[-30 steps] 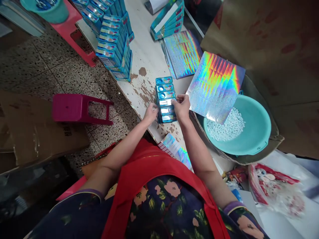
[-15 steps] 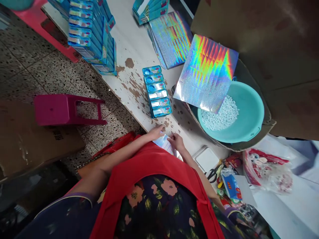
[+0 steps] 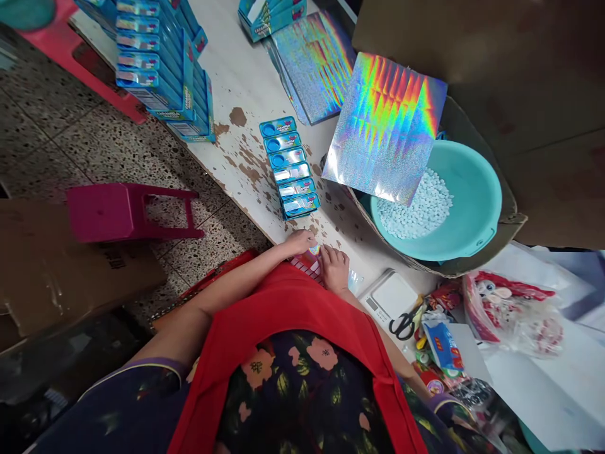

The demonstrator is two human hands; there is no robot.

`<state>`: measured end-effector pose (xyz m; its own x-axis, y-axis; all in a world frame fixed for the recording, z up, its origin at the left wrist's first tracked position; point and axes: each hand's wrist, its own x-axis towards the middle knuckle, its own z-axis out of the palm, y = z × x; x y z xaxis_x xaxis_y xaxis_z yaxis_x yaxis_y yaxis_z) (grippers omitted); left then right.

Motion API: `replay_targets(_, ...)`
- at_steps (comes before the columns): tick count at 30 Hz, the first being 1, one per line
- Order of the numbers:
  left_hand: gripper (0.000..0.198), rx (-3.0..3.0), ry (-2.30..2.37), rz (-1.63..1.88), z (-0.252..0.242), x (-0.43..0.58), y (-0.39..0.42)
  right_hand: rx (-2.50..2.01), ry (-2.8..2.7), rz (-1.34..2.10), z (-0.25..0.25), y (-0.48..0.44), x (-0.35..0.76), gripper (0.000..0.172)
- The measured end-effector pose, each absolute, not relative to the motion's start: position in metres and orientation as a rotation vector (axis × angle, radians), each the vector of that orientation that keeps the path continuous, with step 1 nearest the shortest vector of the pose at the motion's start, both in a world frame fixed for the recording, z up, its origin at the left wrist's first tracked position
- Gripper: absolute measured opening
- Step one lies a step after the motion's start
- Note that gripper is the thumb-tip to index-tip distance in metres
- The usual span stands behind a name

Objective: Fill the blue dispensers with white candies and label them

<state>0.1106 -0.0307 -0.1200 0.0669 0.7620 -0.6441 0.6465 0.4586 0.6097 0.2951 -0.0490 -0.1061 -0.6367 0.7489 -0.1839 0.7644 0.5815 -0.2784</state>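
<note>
At the table's near edge, a pink-and-red printed sheet [image 3: 307, 267] lies between my two hands, partly hidden by them and the red apron. My left hand [image 3: 300, 242] is closed at its upper left side, fingertips pinching its edge. My right hand [image 3: 334, 267] rests on its right part, fingers bent and pressed together over it. Just beyond my hands stands a row of several blue tins [image 3: 290, 169] with caramelo labels; the nearer ones have shiny strips on them. To the right, a teal basin [image 3: 472, 202] holds white pellets [image 3: 418, 208], with a holographic sheet [image 3: 385, 126] over its rim.
Stacked blue boxes [image 3: 165, 75] stand at the table's upper left. More holographic sheets [image 3: 314, 69] lie at the back. On the right are a white scale [image 3: 390, 296], black scissors [image 3: 403, 325] and plastic bags [image 3: 515, 315]. A magenta stool [image 3: 104, 213] stands on the floor.
The item between my hands now shows a pink-and-red printed face instead of a silvery one. My right hand lies flatter over it. The view has shifted slightly.
</note>
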Motion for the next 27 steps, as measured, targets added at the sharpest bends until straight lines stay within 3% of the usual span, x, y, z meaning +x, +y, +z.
replay_targets(6,0.023,1.202,1.665,0.117,-0.114,0.113,-0.027,1.183,2.723,-0.553,-0.102,-0.052,0.301,0.044)
replay_targets(15,0.021,1.204,1.654,0.192,-0.125,0.114,-0.031,1.425,2.623,-0.707,-0.109,-0.046,0.288,0.038)
replay_targets(22,0.019,1.144,1.695,0.173,-0.128,0.116,-0.029,1.243,2.642,-0.704,-0.106,-0.051,0.29,0.039)
replay_targets(27,0.019,1.118,1.706,0.169,-0.125,0.118,-0.026,1.328,2.753,-0.81,-0.097,-0.054,0.292,0.027)
